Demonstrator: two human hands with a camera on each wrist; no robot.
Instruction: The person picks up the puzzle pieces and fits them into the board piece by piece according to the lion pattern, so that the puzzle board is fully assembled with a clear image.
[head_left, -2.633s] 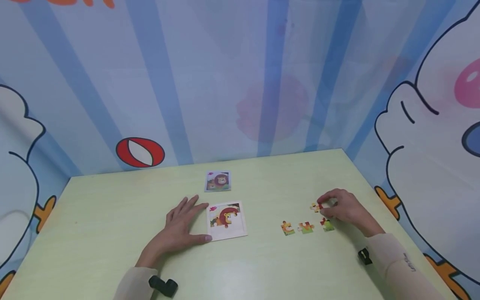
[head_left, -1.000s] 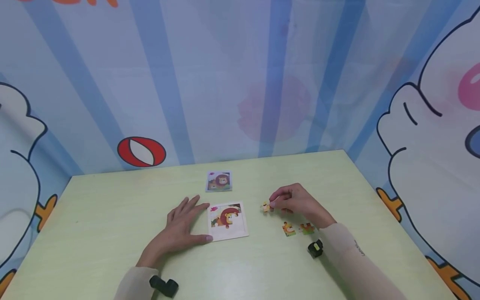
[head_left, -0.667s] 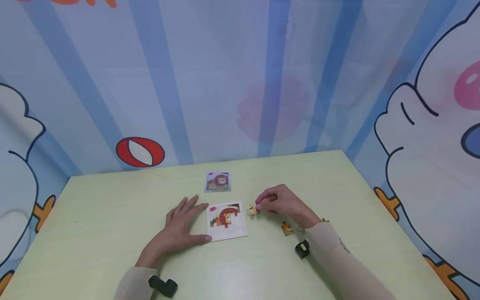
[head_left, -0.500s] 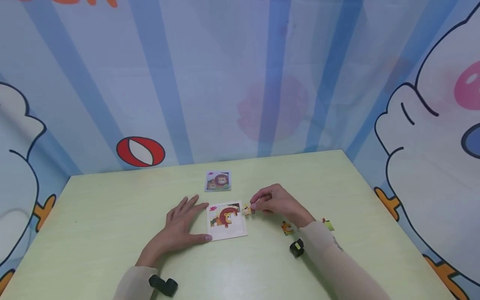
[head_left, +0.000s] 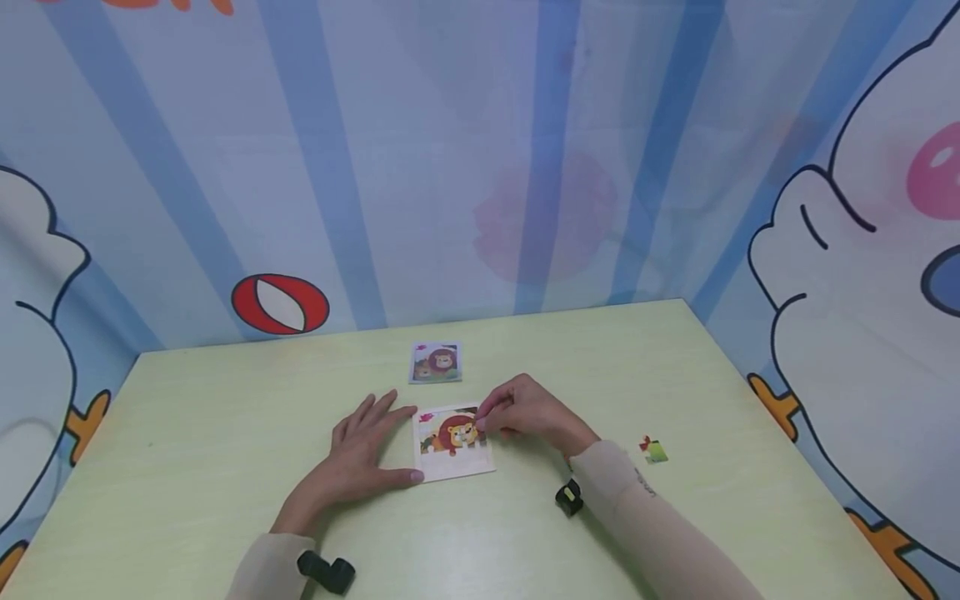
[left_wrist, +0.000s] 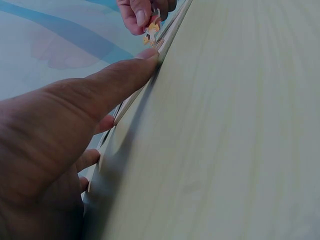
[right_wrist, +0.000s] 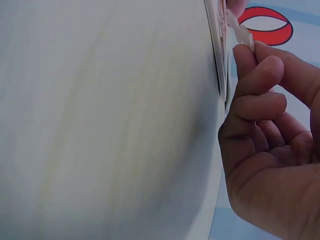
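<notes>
A small lion jigsaw puzzle [head_left: 450, 470] lies in a white tray near the table's middle, its lower strip bare white. My left hand [head_left: 352, 467] spreads out at its left side, thumb and index fingertip touching the tray's edge. Over the tray's right side, my right hand [head_left: 532, 417] pinches a jigsaw piece [left_wrist: 151, 34] between thumb and index finger. In the right wrist view the piece [right_wrist: 244, 37] tilts above the tray, seen from its pale underside. A green and red jigsaw piece [head_left: 655, 451] lies on the table to the right.
Behind the tray lies a square lion picture card [head_left: 437, 363]. The right sleeve [head_left: 637, 508] covers part of the table; a sliver of another jigsaw piece shows at its edge. Black cameras sit on both wrists. A printed cloth [head_left: 435, 167] hangs behind the table [head_left: 247, 417].
My right hand has picked up a piece at the right and carried it left to the tray, its sleeve now hiding loose pieces on the table. My left hand has stayed still.
</notes>
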